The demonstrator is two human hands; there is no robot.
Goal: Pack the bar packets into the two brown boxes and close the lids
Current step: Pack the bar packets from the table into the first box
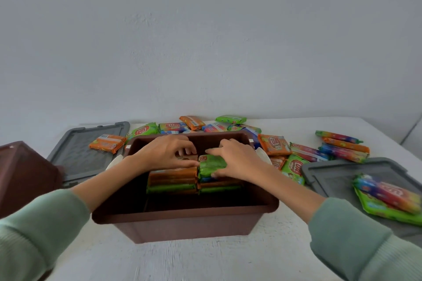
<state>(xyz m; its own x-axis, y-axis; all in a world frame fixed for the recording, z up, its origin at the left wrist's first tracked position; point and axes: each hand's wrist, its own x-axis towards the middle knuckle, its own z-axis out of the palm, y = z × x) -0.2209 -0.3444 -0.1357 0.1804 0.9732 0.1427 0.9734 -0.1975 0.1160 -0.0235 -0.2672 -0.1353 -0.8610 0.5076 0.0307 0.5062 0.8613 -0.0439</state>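
Note:
An open brown box (182, 214) stands in front of me with two rows of bar packets (173, 181) standing on edge inside. My right hand (237, 157) grips a green packet (211, 164) at the far end of the right row. My left hand (165, 151) rests on top of the left row, fingers curled over the packets and touching the green one. A second brown box (25, 171) sits at the left edge, partly out of view. Several loose packets (274, 143) lie on the table behind and to the right of the box.
A grey lid (80, 153) lies at the back left with an orange packet (107, 142) on it. Another grey lid (338, 175) lies at the right and carries several packets (388, 196). The white table (205, 260) ends at a grey wall behind.

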